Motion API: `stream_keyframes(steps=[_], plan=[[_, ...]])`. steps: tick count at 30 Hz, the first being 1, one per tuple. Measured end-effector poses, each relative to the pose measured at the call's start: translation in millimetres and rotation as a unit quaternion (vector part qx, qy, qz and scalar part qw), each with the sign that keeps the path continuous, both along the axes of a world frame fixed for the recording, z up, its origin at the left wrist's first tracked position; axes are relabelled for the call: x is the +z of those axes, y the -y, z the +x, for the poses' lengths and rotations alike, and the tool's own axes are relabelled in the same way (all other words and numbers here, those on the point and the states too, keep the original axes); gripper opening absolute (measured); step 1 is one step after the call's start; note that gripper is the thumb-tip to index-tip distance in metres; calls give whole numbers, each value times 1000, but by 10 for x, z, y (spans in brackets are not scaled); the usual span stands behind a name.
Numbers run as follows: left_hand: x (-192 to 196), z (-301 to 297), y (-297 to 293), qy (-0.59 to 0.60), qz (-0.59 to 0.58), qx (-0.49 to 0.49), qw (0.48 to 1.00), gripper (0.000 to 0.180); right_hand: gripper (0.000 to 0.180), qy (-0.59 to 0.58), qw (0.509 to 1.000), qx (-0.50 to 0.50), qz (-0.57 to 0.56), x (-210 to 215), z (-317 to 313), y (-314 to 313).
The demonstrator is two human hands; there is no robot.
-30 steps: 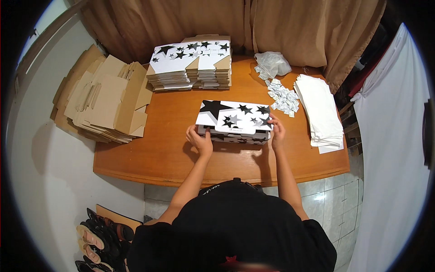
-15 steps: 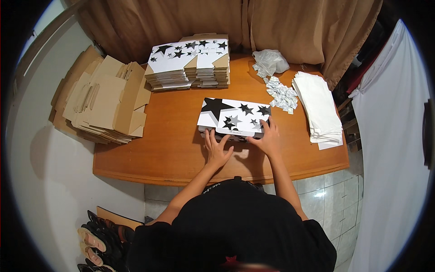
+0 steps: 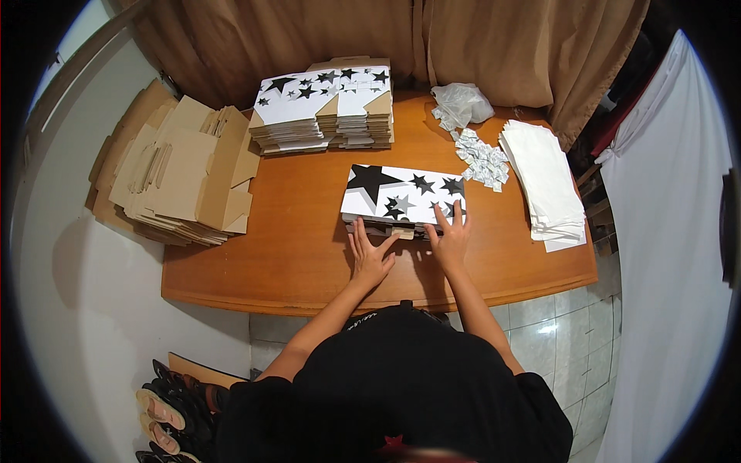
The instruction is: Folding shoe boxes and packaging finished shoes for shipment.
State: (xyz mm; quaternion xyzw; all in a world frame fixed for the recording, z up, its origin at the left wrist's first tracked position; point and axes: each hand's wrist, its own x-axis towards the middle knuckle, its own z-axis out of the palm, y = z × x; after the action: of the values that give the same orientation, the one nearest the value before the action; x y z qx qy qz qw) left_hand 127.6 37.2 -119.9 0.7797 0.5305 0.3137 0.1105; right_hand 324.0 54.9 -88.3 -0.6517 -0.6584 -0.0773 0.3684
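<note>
A white cardboard box printed with black stars [image 3: 404,197] sits closed on the wooden table [image 3: 293,247] in front of me. My left hand [image 3: 370,256] lies flat on the table at the box's near edge, fingers spread and touching its front flap. My right hand [image 3: 449,238] presses on the box's near right edge, fingers spread over the lid. Neither hand grips anything.
A stack of flat star-printed boxes [image 3: 324,108] stands at the back. Flat brown cardboard blanks [image 3: 181,174] pile up off the table's left. White paper sheets [image 3: 544,181], small white packets [image 3: 480,158] and a plastic bag [image 3: 461,103] lie right. Sandals [image 3: 174,413] on the floor.
Both hands slid from the box's two ends to its near front edge, closer together. The box stays in place.
</note>
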Motion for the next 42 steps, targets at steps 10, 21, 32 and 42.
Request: stream_keyframes(steps=[10, 21, 32, 42], plan=[[20, -110, -167, -52, 66, -15, 996, 46, 46, -28, 998, 56, 8, -50, 60, 46], [66, -259, -533, -62, 134, -19, 989, 42, 49, 46, 998, 14, -35, -237, 63, 47], [25, -215, -499, 2, 106, -10, 994, 32, 31, 44, 996, 65, 42, -247, -216, 84], [89, -249, -483, 12, 75, -27, 997, 32, 16, 66, 991, 47, 106, -334, -452, -12]])
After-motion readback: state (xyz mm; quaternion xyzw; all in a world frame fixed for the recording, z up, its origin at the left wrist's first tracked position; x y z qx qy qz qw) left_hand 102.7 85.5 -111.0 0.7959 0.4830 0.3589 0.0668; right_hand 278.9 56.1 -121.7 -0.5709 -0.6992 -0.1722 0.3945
